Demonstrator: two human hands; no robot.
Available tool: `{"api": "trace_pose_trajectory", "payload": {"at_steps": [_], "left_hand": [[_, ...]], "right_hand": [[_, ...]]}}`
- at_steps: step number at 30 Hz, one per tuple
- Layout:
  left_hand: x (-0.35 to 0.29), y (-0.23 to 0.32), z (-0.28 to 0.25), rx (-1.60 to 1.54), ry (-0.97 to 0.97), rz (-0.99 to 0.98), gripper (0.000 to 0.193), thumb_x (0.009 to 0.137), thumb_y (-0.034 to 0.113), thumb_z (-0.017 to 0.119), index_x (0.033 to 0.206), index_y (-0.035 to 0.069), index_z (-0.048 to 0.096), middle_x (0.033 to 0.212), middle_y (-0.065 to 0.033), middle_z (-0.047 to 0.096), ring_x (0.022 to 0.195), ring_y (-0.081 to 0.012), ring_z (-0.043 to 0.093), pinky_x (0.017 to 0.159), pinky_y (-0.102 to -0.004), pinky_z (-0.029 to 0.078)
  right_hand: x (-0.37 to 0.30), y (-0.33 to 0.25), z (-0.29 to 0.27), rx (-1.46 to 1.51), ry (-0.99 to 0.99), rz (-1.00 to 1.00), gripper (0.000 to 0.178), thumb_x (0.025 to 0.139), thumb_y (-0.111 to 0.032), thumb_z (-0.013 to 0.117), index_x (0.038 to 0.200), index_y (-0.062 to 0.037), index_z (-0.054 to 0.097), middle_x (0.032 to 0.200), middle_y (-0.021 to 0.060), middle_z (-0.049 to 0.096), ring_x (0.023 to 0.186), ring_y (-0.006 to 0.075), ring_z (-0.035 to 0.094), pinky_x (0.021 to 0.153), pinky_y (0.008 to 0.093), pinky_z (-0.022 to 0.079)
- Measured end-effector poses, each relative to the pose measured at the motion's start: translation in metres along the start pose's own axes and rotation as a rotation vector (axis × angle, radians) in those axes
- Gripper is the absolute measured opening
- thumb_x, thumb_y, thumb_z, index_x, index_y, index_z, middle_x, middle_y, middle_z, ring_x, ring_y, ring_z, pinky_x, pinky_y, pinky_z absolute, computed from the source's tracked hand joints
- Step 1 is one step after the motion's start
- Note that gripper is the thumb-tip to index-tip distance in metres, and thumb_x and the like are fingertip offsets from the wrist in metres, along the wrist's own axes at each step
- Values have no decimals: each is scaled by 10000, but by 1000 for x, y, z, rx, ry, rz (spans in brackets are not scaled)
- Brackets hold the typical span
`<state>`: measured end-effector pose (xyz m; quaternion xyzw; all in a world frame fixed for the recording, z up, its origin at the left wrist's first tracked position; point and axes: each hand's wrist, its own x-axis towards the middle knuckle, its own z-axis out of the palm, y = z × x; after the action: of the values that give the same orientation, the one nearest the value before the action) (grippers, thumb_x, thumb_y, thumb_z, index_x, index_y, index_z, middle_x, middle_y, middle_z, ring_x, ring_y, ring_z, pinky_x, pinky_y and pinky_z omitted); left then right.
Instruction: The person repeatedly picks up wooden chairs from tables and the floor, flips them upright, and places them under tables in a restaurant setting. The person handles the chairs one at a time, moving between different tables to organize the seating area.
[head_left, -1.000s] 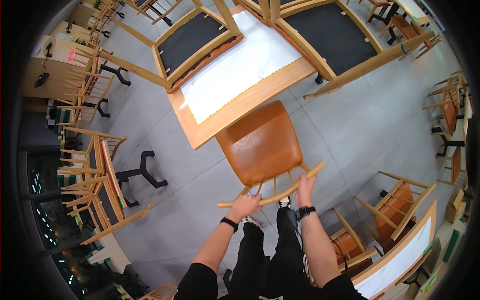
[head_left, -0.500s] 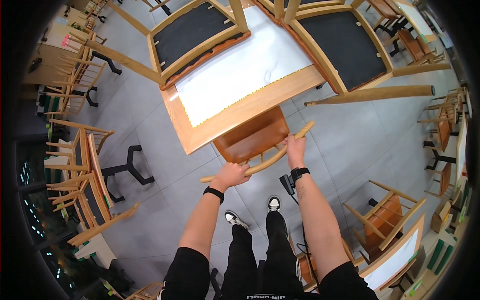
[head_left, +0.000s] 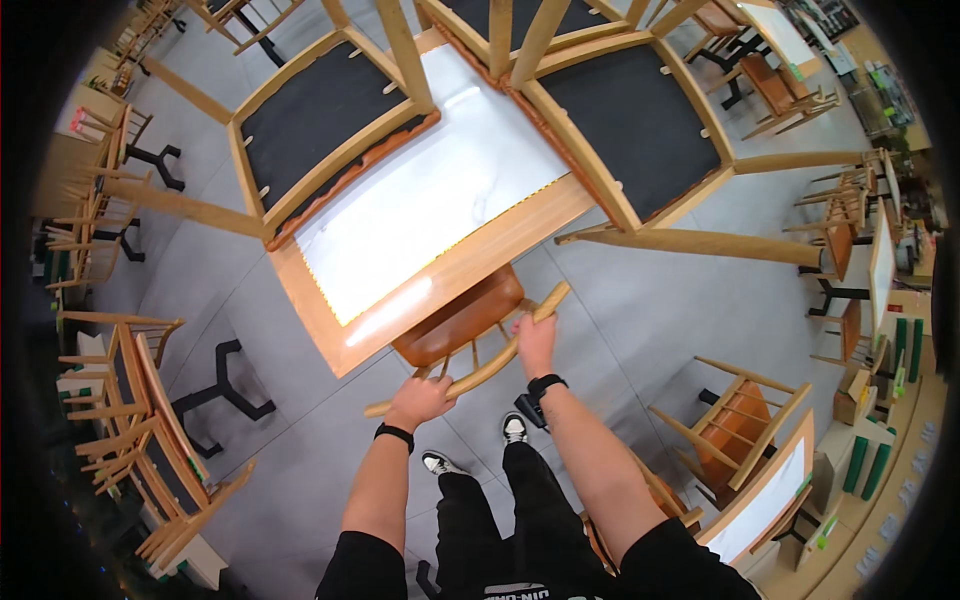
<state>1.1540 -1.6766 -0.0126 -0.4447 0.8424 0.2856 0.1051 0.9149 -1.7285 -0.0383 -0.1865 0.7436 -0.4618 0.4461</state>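
Note:
A wooden chair with an orange-brown seat [head_left: 462, 318] and a curved back rail [head_left: 484, 376] stands at the near edge of a table [head_left: 500, 248]. Part of the seat is hidden under the tabletop. My left hand [head_left: 420, 402] is closed round the rail near its left end, knuckles up. Toward the rail's right end, my right hand [head_left: 536, 342] grips it too. Both arms reach forward. Some of the fingers are out of sight behind the rail and the hands.
On the tabletop rest upturned chairs, including one at left [head_left: 320, 125] and one at right [head_left: 630, 125], legs jutting past the edges. Another table with chairs [head_left: 165, 410] stands at left. Behind me at right are a chair [head_left: 735, 430] and a white-topped table [head_left: 765, 505].
The chair has slid a little farther under the table, both my hands staying on its back rail. My view has shifted, so the table sits lower and farther left.

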Motion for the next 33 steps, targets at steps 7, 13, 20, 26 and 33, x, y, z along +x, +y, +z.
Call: {"api": "trace_pose_trajectory", "payload": {"at_steps": [7,13,20,26,33], "left_hand": [[3,3,-13,-37,-65,5,307,808,356,631,912,75,562,806,-142,675,689,-331,661,622,-428,544],[7,7,-19,-83,-59,-43,450,795,399,648,1102,102,504,927,-120,662,733,-325,665,649,-438,549],[4,15,-33,-74,-106,-122,495,842,535,582,1073,101,529,996,-101,605,784,-336,653,670,-442,544],[6,12,-22,6,27,-135,477,785,511,636,1006,97,547,957,-119,605,714,-312,649,606,-409,541],[-2,37,-19,7,-39,-376,545,726,456,727,1157,161,569,1130,-87,570,1132,-251,520,969,-464,403]], "right_hand": [[-3,-3,1,-113,46,34,351,859,-120,493,1142,66,402,752,142,641,655,232,634,611,349,505],[-2,2,0,-122,16,-8,337,923,-200,495,1129,52,404,730,138,638,641,229,630,618,364,504],[-1,-2,-5,-183,-55,54,343,923,-197,503,1124,58,393,770,161,637,662,268,652,625,373,511],[8,-8,-29,-458,-272,-14,495,905,-375,519,1069,85,435,823,280,645,816,418,641,745,465,486],[120,-84,-162,-1201,-1346,-115,608,874,-565,505,1025,11,628,975,233,658,952,399,609,863,454,467]]}}
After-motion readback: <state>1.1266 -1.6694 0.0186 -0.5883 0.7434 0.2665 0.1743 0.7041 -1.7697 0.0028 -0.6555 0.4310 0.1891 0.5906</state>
